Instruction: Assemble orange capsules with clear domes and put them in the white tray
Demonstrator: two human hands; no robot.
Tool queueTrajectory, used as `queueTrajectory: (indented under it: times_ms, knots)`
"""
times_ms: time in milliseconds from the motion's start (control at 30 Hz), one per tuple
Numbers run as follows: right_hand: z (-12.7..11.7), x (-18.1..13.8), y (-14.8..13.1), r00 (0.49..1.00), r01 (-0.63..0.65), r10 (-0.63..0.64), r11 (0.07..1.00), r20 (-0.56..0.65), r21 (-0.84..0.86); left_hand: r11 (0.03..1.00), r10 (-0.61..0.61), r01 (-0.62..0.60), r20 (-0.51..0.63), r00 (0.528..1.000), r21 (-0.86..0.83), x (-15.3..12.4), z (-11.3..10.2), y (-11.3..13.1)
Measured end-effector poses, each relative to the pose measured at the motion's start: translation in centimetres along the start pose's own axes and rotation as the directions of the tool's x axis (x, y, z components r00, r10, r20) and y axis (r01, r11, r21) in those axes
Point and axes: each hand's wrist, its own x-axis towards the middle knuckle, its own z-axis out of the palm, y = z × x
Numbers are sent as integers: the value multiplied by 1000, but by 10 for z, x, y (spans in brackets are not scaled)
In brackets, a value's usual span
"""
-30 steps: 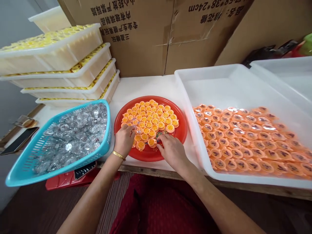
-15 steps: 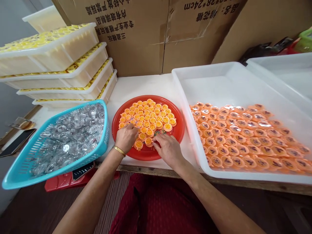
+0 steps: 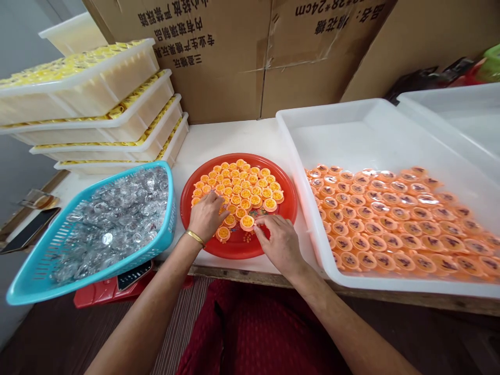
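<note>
Dozens of small orange cups (image 3: 242,190) with yellow centres sit packed and touching on a red plate (image 3: 288,216) at the table's near edge, and both hands work at the plate's near side. The left hand (image 3: 207,216), with a bangle (image 3: 194,237) at the wrist, lies palm down, its fingers curled over the cups at the left of the cluster. What lies under those fingers is covered, so I cannot tell whether it has hold of one. The right hand (image 3: 279,242) has thumb and forefinger drawn together, their tips against the edge of one cup (image 3: 247,222) at the front of the cluster. Whether it grips that cup or only nudges it I cannot tell. I judge the step in hand to be the handling of single cups along the cluster's front edge. A pick here calls for a fine fingertip pinch, since the neighbours touch and would shift easily. Just left of the plate, a blue basket (image 3: 23,289) of clear lids (image 3: 117,219) sits tilted, propped on something red that is mostly hidden. Just right of it, a white tray (image 3: 351,130) holds rows of glossy orange pieces (image 3: 390,219); its right end is cut off, and the pieces' dark centres are too small to read. The picture printed on the plate is mostly covered.
</note>
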Motion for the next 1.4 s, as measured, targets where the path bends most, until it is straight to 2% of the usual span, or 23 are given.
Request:
queueTrajectory:
  times_ms: [167, 300, 333, 367, 433, 500, 533, 633, 833, 900, 1000, 1067, 1100, 1167, 1233, 1267, 1333, 1400]
  knots:
    - [1, 0, 2, 1000, -16, 16, 1000, -18, 18, 985, -70, 68, -5, 998, -161, 5, 5, 4]
    - [2, 1, 1, 998, -13, 20, 994, -61, 112, 933, -145, 123, -41, 989, -338, 0, 0, 9]
    - [2, 1, 1, 997, -16, 28, 988, -76, 154, 879, -183, 153, -23, 983, -451, -3, -3, 13]
    - [1, 1, 0, 995, -24, 42, 980, -88, 199, 779, -226, 193, 21, 974, -597, -6, -6, 18]
    - [-2, 2, -2, 992, -58, 85, 959, -89, 276, 431, -281, 277, 164, 946, -859, -14, -11, 30]
    - [-6, 1, -3, 988, -105, 135, 939, -70, 328, 59, -274, 321, 294, 916, -945, -22, -14, 43]
    - [-9, 0, -3, 985, -130, 160, 927, -58, 351, -48, -262, 327, 327, 908, -944, -25, -14, 48]
    - [-16, -2, -2, 972, -202, 234, 880, -22, 429, -206, -223, 341, 383, 896, -917, -30, -13, 60]
    - [-21, -8, -3, 954, -254, 298, 806, 4, 535, -412, -152, 389, 484, 862, -824, -34, -9, 71]
    - [-20, -10, -4, 955, -250, 298, 793, 4, 555, -444, -131, 399, 499, 857, -802, -36, -8, 74]
    - [-20, -12, -4, 948, -263, 317, 773, 7, 577, -428, -121, 416, 507, 853, -802, -38, -6, 76]
    - [-20, -13, -3, 939, -281, 344, 752, 10, 596, -342, -161, 401, 473, 866, -850, -40, -5, 77]
    - [-20, -13, -3, 933, -293, 359, 739, 13, 606, -248, -199, 376, 427, 882, -893, -40, -5, 77]
    - [-20, -12, -1, 921, -314, 389, 715, 18, 625, 68, -281, 278, 249, 927, -958, -41, -6, 77]
    - [-20, -12, 1, 914, -324, 404, 700, 21, 636, 424, -296, 143, 13, 955, -894, -42, -8, 75]
    - [-20, -12, 1, 914, -322, 406, 698, 17, 639, 555, -274, 87, -84, 958, -827, -43, -9, 74]
    - [-20, -12, 2, 916, -314, 401, 701, 10, 640, 709, -214, 11, -201, 956, -705, -46, -11, 72]
    - [-19, -12, 2, 916, -312, 400, 704, 7, 638, 776, -167, -22, -239, 957, -631, -49, -12, 70]
